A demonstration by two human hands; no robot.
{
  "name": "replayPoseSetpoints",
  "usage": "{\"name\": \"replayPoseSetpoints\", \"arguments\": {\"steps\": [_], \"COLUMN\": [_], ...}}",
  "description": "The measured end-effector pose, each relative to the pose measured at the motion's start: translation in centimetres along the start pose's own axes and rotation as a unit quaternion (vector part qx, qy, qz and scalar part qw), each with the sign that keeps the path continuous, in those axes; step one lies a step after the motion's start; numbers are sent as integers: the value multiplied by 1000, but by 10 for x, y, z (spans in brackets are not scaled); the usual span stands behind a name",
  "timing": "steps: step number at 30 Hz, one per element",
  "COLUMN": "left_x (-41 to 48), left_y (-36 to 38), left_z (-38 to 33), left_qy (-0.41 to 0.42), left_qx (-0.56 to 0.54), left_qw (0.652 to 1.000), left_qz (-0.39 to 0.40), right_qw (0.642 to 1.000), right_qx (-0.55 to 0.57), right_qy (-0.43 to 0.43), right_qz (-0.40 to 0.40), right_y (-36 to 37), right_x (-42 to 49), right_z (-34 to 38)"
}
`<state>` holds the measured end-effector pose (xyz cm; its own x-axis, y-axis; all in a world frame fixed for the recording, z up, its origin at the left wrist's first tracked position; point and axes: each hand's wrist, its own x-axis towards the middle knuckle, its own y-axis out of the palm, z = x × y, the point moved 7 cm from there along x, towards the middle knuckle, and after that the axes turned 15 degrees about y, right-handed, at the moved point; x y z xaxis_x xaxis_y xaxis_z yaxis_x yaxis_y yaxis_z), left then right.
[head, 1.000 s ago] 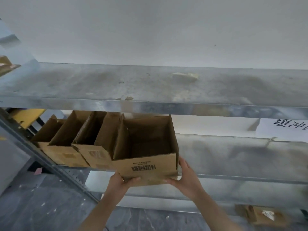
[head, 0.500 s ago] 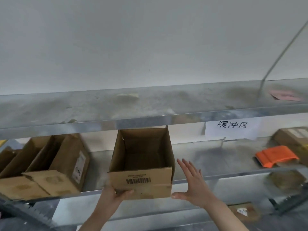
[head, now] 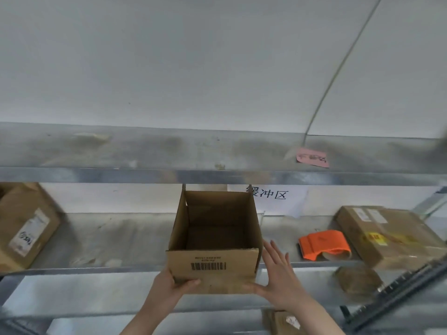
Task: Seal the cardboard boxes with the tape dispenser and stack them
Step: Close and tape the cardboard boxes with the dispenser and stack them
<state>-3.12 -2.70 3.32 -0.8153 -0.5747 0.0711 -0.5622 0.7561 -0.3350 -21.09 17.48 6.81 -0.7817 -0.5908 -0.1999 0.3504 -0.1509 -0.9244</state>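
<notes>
— Hands first: what are they doing?
— Well, the left hand [head: 169, 286] grips the lower left corner of the open brown cardboard box [head: 212, 269], thumb on its barcoded front. The right hand [head: 275, 279] lies flat, fingers straight, against the box's right side.
— And the box?
— At the front edge of the grey metal shelf [head: 108, 238]. The orange tape dispenser [head: 324, 245] sits on that shelf to its right, apart.

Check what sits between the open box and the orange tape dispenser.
Head view: only the right hand, fingers straight beside the open cardboard box; past it, bare metal shelf up to the orange tape dispenser.
</notes>
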Motion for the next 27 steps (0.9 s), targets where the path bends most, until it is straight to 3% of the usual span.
{"name": "replayPoseSetpoints", "arguments": {"steps": [11,17,23,27], "left_x": [23,38,49,57], "left_y": [119,137,129,122], "left_z": [-19,-9,24,29], "left_qy": [-4,6,-43,-59], "left_qx": [-34,-52,-46,-60], "left_qw": [999,997,995,988], "left_qz": [9,64,74,132], "right_qw": [975,973,962,960], "right_qx": [211,195,214,219], "right_qy": [57,110,146,159], "right_qz": [25,58,84,74], "right_y": [-31,-7,17,16], "right_x": [14,38,56,58], "right_z": [-92,-112,-107,-106]}}
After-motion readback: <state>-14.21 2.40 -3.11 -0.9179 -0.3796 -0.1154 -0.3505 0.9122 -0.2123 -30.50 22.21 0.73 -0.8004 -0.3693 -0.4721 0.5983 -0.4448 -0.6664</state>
